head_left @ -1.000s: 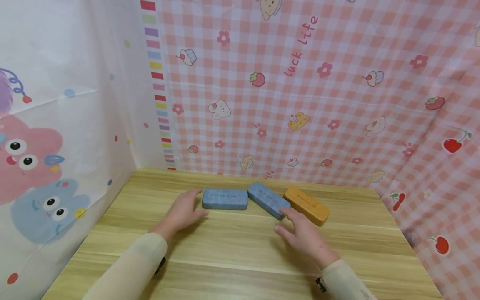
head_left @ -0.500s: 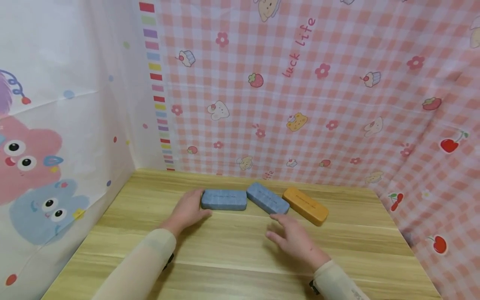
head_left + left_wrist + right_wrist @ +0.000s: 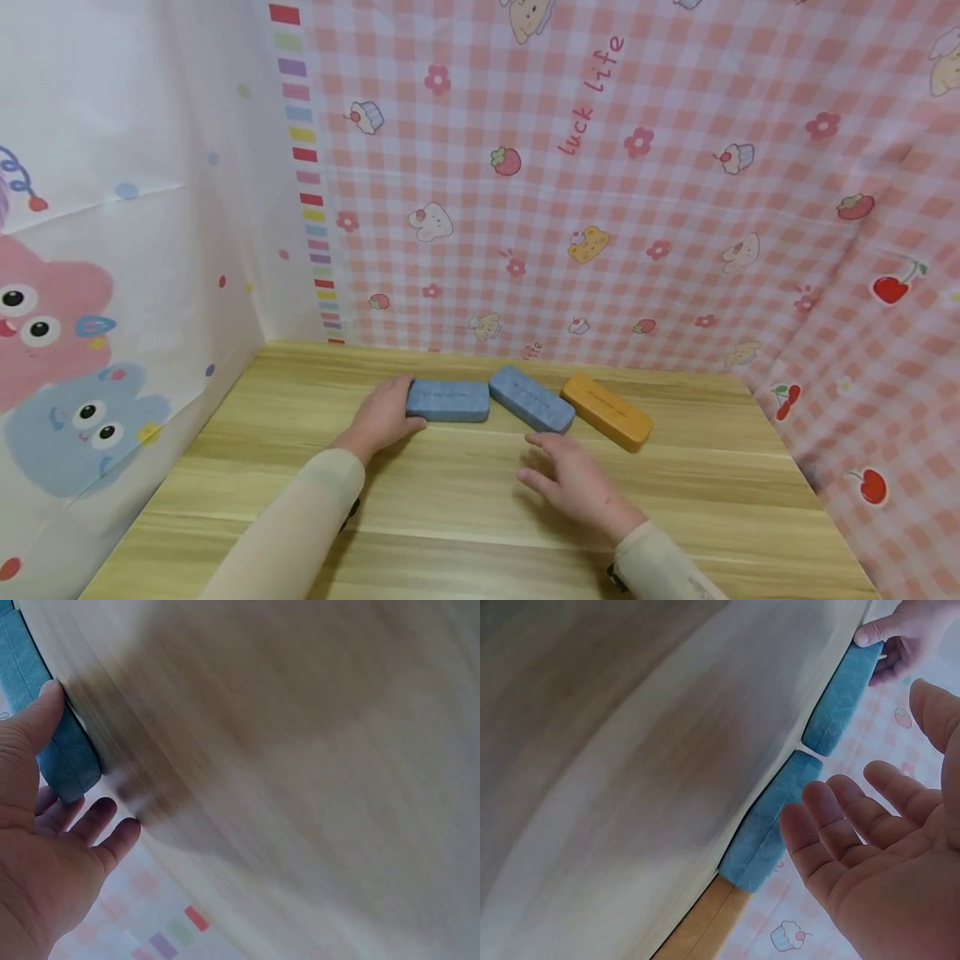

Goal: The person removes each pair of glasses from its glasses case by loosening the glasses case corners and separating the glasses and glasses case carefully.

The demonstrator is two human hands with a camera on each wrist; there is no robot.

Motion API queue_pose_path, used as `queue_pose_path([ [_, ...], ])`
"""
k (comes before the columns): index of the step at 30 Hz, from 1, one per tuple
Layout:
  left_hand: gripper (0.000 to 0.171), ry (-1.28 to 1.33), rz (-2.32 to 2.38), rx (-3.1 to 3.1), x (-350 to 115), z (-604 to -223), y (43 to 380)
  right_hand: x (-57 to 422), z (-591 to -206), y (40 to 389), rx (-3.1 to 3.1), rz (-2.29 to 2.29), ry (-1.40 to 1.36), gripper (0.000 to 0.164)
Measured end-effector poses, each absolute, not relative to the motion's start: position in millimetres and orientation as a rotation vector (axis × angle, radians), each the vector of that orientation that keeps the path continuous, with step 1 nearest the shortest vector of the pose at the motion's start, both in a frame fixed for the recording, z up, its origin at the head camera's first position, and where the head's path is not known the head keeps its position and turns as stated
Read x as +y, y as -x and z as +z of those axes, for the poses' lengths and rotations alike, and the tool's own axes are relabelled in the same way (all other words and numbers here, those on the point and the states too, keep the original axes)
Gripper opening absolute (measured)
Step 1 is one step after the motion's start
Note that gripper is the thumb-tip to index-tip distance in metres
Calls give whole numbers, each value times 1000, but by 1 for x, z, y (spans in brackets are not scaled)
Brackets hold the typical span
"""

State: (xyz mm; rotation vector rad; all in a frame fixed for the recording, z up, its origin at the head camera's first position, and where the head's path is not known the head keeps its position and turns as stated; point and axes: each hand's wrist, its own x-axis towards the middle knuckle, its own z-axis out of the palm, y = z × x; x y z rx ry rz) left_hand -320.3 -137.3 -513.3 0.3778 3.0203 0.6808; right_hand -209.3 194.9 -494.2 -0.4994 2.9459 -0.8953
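Note:
A blue glasses case (image 3: 450, 402) lies lengthwise on the table, with dark lettering on its lid. My left hand (image 3: 382, 417) grips its left end, thumb along the near side and fingers round the end and back. In the left wrist view, that thumb (image 3: 45, 712) presses the side of the case (image 3: 69, 761). A second blue glasses case (image 3: 531, 400) lies slanted to the right of the first, and an orange glasses case (image 3: 607, 412) lies slanted beyond it. My right hand (image 3: 573, 475), fingers loosely extended and holding nothing, hovers just in front of the second blue case.
The wooden table (image 3: 450, 517) has a pink checked cloth (image 3: 525, 208) hanging along its back and right side. A white cloth with cartoon figures (image 3: 112, 250) hangs on the left.
My left hand has moved right onto the end of the first blue case and taken hold of it. My right hand has drawn back left and nearer, off the second blue case.

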Motion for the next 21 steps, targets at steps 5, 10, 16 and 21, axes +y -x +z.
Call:
queue_pose_path([
  [5,87,-359,708,2997,-137,-510,323,187,-494,214,2924,-899,517,59],
  [10,89,-323,741,2969,-138,-505,323,172,-492,229,2792,-1005,454,64],
  [16,88,-336,757,2960,-138,-508,324,155,-494,252,2700,-1124,381,68],
  [21,91,-296,836,2930,-139,-508,324,147,-495,263,2656,-1166,331,79],
])
